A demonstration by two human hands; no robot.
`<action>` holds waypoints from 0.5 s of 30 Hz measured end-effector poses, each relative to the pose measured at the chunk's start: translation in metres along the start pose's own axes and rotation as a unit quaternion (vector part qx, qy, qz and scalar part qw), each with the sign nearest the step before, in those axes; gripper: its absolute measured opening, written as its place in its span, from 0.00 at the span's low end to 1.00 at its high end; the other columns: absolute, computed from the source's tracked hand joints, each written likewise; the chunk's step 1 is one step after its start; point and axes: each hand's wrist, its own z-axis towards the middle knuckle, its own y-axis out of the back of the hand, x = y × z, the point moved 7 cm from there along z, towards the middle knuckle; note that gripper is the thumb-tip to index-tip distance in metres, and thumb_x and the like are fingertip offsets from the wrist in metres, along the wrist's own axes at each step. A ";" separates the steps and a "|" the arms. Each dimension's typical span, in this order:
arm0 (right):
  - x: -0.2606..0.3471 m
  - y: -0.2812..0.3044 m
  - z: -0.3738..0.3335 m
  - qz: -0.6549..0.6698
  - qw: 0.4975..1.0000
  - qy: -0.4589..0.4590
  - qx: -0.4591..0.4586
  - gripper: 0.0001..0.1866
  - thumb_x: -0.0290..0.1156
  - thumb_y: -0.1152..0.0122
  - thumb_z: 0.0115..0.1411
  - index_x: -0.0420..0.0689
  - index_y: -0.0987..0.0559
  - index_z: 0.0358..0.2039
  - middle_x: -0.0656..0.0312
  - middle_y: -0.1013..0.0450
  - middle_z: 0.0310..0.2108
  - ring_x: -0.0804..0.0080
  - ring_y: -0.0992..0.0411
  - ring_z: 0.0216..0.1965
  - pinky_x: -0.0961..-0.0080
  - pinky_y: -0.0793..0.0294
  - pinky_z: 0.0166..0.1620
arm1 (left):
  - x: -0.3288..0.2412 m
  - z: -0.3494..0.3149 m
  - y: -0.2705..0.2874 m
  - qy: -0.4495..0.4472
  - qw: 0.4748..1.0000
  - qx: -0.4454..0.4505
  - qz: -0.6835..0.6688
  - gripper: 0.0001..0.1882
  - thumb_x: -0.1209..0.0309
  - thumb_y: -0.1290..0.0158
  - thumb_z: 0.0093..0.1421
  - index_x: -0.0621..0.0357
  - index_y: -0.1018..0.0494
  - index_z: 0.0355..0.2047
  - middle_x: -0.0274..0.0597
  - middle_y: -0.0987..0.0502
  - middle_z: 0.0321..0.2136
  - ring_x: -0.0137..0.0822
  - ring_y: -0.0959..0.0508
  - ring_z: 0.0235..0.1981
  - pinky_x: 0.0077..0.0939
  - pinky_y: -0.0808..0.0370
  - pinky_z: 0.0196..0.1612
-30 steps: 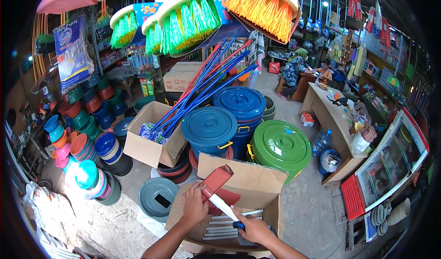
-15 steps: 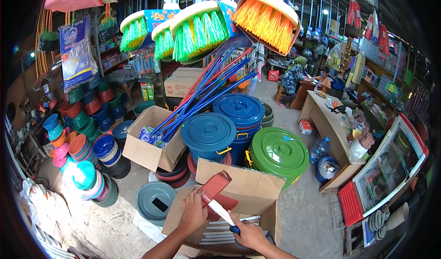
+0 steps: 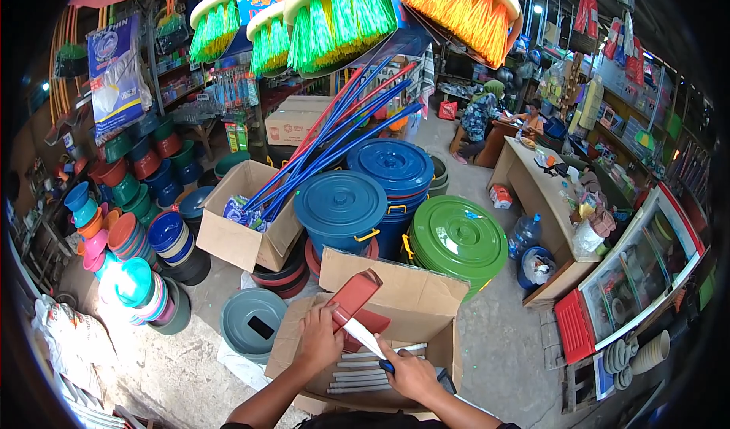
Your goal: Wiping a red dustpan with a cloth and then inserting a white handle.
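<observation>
A reddish-brown plastic dustpan is tilted above an open cardboard box, joined to a white handle. My left hand is closed on the dustpan's side near where the handle meets it. Lower down, my right hand wraps round the white handle. A dark blue piece shows at its fingers, and a dark part sticks out beyond the hand; I cannot make out what this is. Inside the box lie several white sticks and another reddish-brown piece, partly covered by the dustpan.
Blue lidded bins and a green lidded bin stand beyond the box. Left of them, a carton holds blue and red poles. A grey tub with a black phone-like slab sits at left. Brooms hang overhead. Two people sit farther back.
The view has shifted slightly, so the hanging brooms look larger and lower things sit a little higher. Both hands keep their hold on the dustpan and handle, with little movement.
</observation>
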 end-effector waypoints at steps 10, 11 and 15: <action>-0.007 0.001 0.007 0.017 0.999 -0.005 -0.043 0.38 0.41 0.42 0.61 0.62 0.45 0.70 0.48 0.23 0.35 0.45 0.23 0.29 0.51 0.22 0.33 | 0.002 0.011 0.000 0.000 0.998 -0.044 -0.039 0.33 0.75 0.40 0.46 0.57 0.36 0.55 0.50 0.32 0.55 0.51 0.34 0.58 0.46 0.41 0.58; -0.009 0.002 0.008 0.016 0.999 -0.008 -0.045 0.36 0.42 0.43 0.62 0.61 0.44 0.69 0.48 0.23 0.34 0.45 0.23 0.30 0.51 0.22 0.33 | -0.001 0.014 0.003 -0.004 0.998 -0.044 -0.043 0.33 0.76 0.40 0.44 0.59 0.35 0.54 0.54 0.32 0.55 0.55 0.34 0.57 0.47 0.41 0.60; -0.012 0.000 0.011 0.011 0.999 -0.010 -0.036 0.41 0.39 0.42 0.60 0.65 0.50 0.71 0.45 0.24 0.37 0.44 0.22 0.30 0.51 0.22 0.31 | -0.007 0.020 0.005 -0.016 0.997 -0.057 -0.046 0.32 0.77 0.41 0.42 0.60 0.33 0.52 0.57 0.30 0.55 0.57 0.31 0.56 0.47 0.40 0.60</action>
